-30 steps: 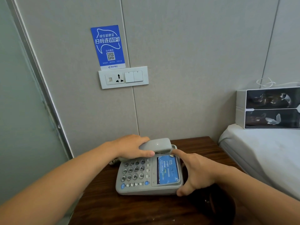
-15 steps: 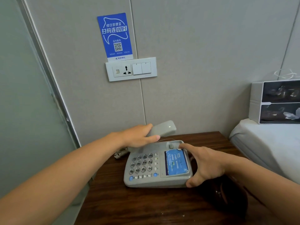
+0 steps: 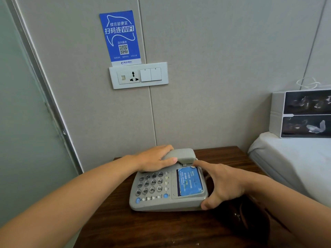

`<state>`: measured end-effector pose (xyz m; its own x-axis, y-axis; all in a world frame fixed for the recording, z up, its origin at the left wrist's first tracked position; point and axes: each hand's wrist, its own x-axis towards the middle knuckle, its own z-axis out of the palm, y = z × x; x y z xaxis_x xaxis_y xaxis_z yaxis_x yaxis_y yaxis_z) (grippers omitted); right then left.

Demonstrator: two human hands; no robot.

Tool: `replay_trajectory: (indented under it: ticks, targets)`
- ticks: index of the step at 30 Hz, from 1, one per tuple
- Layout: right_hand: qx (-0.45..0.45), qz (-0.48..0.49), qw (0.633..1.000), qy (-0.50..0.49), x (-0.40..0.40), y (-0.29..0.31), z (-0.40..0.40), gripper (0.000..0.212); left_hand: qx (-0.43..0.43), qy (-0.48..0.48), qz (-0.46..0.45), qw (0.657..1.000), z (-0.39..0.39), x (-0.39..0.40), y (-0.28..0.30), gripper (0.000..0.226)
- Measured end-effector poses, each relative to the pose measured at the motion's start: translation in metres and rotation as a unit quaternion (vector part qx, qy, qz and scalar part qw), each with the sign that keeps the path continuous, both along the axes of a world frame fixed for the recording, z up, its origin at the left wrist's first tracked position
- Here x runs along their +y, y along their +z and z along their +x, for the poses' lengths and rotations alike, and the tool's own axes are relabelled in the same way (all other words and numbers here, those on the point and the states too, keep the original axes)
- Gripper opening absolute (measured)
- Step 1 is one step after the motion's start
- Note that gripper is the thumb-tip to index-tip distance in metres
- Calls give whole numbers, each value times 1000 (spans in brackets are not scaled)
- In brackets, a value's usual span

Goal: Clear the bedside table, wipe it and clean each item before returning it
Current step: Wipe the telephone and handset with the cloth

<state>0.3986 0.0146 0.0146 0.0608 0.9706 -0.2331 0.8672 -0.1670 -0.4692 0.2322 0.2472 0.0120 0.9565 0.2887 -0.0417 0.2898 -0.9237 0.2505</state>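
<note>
The grey desk telephone point(image 3: 168, 190) on the dark wooden table point(image 3: 143, 228) has a blue label; the left hand point(image 3: 155, 158) grips its handset point(image 3: 180, 155), the right hand point(image 3: 223, 183) grips its base. The blue wall sticker point(image 3: 120, 37) reads "WiFi".

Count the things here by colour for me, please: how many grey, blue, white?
Grey: 1, the telephone under both hands.
Blue: 1, the WiFi sign on the wall.
White: 2, the socket panel and the storage box on the bed.
Total: 4
</note>
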Motion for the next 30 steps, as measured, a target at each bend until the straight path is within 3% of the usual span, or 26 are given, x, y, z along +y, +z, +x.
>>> replay_trajectory:
  ticks: [2, 7, 16, 19, 24, 26, 30]
  targets:
    - [2, 2, 1000, 0, -1, 0, 0, 121, 5, -14, 16, 1000, 0, 2, -2, 45]
    - [0, 26, 1000, -16, -7, -2, -4, 117, 17, 1, -70, 997, -6, 5, -4, 49]
    - [-146, 113, 981, -54, -29, -5, -29, 99, 68, 27, -62, 995, -19, -7, 7, 54]
    - [-162, 136, 974, -86, -23, -7, -29, 83, 69, 62, -93, 991, -36, -6, 11, 52]
    - [-197, 166, 938, -230, 10, -12, -39, 43, 58, 150, -85, 983, -70, 4, 7, 48]
    - [-180, 154, 948, -212, 22, -10, -53, 30, 50, 181, -60, 980, -81, 3, 2, 49]
    - [-96, 68, 986, -121, 31, -1, -88, 35, 7, 249, 2, 968, -95, -5, -14, 54]
